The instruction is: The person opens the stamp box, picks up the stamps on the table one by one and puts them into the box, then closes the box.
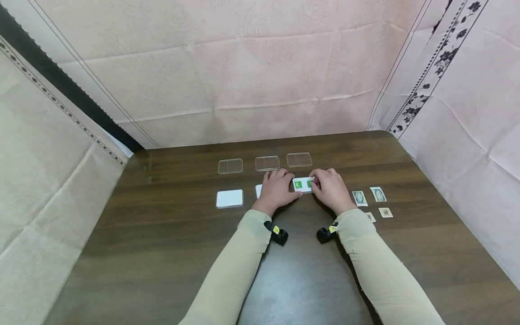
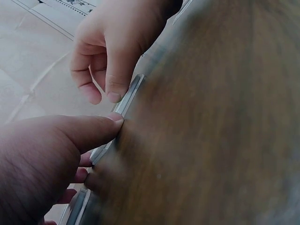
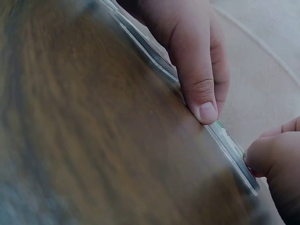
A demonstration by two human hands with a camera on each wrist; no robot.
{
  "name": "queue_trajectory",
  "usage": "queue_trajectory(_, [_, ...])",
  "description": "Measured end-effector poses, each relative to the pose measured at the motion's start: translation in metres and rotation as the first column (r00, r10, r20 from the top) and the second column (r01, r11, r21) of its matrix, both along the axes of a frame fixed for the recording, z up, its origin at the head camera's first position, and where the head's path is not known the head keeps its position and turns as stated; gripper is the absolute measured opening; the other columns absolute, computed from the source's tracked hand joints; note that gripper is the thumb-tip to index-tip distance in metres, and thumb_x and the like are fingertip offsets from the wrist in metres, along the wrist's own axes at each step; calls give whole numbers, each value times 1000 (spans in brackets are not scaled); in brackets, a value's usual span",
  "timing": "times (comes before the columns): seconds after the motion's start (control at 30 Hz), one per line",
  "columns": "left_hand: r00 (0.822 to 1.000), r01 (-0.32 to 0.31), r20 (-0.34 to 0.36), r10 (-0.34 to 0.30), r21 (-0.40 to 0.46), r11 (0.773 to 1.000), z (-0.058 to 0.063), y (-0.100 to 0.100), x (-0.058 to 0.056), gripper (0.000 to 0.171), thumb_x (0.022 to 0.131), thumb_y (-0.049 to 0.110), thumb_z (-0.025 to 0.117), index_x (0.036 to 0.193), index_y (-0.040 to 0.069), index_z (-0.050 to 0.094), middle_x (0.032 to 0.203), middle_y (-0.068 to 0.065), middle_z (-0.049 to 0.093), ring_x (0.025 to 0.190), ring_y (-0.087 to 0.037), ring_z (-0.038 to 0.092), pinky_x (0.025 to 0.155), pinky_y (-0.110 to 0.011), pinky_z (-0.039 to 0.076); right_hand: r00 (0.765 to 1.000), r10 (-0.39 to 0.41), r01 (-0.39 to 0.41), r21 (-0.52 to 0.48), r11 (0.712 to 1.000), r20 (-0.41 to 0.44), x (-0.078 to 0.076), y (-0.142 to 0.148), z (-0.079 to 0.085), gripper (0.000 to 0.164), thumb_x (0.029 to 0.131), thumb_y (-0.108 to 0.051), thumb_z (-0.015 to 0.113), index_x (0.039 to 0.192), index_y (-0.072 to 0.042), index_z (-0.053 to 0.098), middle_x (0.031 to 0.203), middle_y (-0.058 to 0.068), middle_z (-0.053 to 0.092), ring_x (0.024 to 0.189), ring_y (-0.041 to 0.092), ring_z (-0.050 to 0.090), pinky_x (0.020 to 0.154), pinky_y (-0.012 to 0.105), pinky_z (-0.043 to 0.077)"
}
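Observation:
A flat clear case with a white insert [image 1: 304,191] lies under both hands, two small green stamps on its face: a left stamp [image 1: 298,184] and a right stamp [image 1: 309,184]. My left hand [image 1: 277,190] holds the case at its left end, the thumb [image 2: 105,129] along the near edge and the fingers beyond it. Over the right stamp, my right hand [image 1: 330,189] has thumb and forefinger together, pinching at it; the fingertips partly hide it. A second white-insert case [image 1: 258,190] is mostly covered by the left hand.
Farther left lies another white-insert case [image 1: 229,198]. Three clear lids, a left [image 1: 230,166], a middle [image 1: 267,163] and a right one [image 1: 299,159], line the back. Several stamps, one blue-green [image 1: 378,194] and one pale [image 1: 385,212] among them, lie right on the wooden table [image 1: 162,253].

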State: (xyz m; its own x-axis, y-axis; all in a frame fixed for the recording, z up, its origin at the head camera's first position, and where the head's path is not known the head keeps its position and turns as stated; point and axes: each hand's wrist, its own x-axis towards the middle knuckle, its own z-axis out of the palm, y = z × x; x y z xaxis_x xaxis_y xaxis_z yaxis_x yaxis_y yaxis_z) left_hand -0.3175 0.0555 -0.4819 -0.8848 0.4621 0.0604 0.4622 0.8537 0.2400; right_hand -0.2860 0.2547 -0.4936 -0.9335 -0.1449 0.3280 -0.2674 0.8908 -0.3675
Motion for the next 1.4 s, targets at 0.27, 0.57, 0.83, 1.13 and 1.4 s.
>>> queue_trajectory(0.27, [1000, 6, -9, -6, 2, 1000, 1, 0, 1, 67, 88, 63, 67, 139, 21, 59, 140, -1, 53, 131, -25, 46, 118, -57, 24, 1000, 1, -1, 17, 1000, -26, 2, 0, 1, 18, 94, -14, 68, 110, -9, 64, 87, 5, 66, 97, 31, 54, 94, 52, 41])
queue_trajectory(0.57, [1000, 12, -6, -12, -6, 1000, 1, 0, 0, 69, 88, 64, 67, 141, 21, 57, 141, 0, 52, 133, -24, 45, 119, -57, 22, 997, -1, 3, 25, 1000, -78, 4, 1, 0, 17, 94, -14, 67, 110, -9, 65, 91, 6, 68, 95, 31, 54, 93, 51, 41])
queue_trajectory(0.83, [999, 45, -18, -45, 28, 999, -1, -12, -1, 74, 88, 65, 66, 145, 21, 53, 148, 0, 51, 140, -20, 42, 120, -55, 19, 996, -21, 21, 4, 1000, -87, 8, 12, 5, 18, 94, -15, 66, 111, -9, 66, 100, 8, 69, 99, 31, 54, 95, 51, 40])
queue_trajectory(1.13, [998, 36, -53, -32, 74, 997, 5, -60, -1, 81, 84, 66, 69, 148, 21, 50, 152, -1, 48, 143, -23, 38, 123, -55, 9, 993, -39, 41, 18, 999, -107, 22, 43, 9, 18, 95, -15, 66, 111, -7, 66, 104, 12, 68, 105, 35, 54, 98, 54, 39])
queue_trajectory(1.4, [999, -7, -51, 9, 33, 999, 4, -101, 4, 84, 81, 70, 70, 146, 19, 52, 149, -2, 51, 141, -25, 39, 122, -55, 9, 992, -26, 23, -25, 999, -121, 43, 88, 19, 16, 94, -9, 66, 109, -3, 67, 106, 17, 67, 107, 41, 54, 97, 59, 37])
